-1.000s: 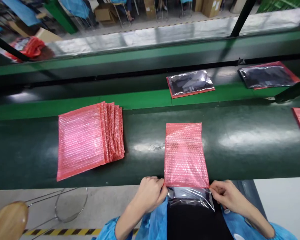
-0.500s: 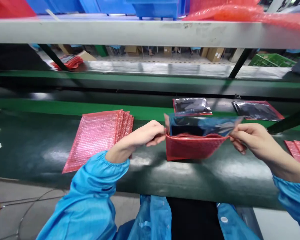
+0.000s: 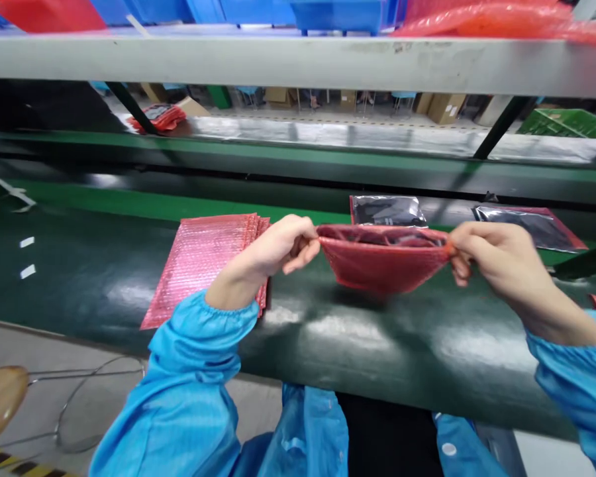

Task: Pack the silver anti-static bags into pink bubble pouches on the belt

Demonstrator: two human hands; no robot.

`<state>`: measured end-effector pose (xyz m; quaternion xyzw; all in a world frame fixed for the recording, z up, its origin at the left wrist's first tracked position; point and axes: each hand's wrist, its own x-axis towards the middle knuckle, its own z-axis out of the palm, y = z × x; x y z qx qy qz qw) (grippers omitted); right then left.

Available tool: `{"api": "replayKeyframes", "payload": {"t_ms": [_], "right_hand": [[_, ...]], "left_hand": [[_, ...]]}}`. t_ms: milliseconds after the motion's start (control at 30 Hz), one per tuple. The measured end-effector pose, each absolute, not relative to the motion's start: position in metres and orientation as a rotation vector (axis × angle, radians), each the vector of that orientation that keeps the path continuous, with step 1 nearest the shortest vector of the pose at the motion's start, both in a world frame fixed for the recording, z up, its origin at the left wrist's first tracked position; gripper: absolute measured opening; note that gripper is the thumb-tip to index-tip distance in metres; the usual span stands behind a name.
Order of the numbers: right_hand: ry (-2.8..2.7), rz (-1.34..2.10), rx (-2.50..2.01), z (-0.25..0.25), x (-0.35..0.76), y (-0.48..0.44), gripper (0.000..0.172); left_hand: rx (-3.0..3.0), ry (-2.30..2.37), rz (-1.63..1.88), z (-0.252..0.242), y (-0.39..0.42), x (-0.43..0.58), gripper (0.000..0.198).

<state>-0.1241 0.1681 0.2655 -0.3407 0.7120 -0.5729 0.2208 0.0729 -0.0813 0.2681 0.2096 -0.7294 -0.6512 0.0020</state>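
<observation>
A red bubble-wrap bag (image 3: pixel 377 265) hangs above the dark green table, its mouth spread and facing up. My left hand (image 3: pixel 292 246) pinches the left corner of the mouth, and my right hand (image 3: pixel 496 255) grips the right corner. Something dark and shiny shows a little inside the opening; most of it is hidden by the bag. To the left, a fanned stack of red bubble-wrap bags (image 3: pixel 198 265) lies on the table, partly behind my left forearm.
Behind the held bag lie two dark, shiny packages, one (image 3: pixel 388 211) near the middle and one (image 3: pixel 531 225) farther right. A grey shelf beam (image 3: pixel 278 63) with blue bins (image 3: pixel 338 14) crosses above. Dark posts (image 3: pixel 499 129) stand beyond the table.
The clear and dark package that stuck up out of the red bag has dropped down inside it. Both hands have risen slightly with the bag, and the view has shifted.
</observation>
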Motion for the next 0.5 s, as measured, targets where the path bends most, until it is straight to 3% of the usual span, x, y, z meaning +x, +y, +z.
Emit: {"api": "replayKeyframes", "payload": {"t_ms": [167,333,500], "right_hand": [[1.867,-1.603,-1.024,0.262,-0.124,0.134,0.027],[1.859,-1.710,-1.293,0.246,-0.105,0.106,0.028],[1.850,-1.294,-1.653,0.173,-0.088,0.094,0.022]], "left_hand": [[0.722,-2.050,-1.970,0.271,-0.098,0.087,0.042],[0.729,-1.782,-1.563,0.252,-0.100,0.104,0.033],[0.942,-2.052,-1.264,0.192,-0.096,0.158,0.032]]}}
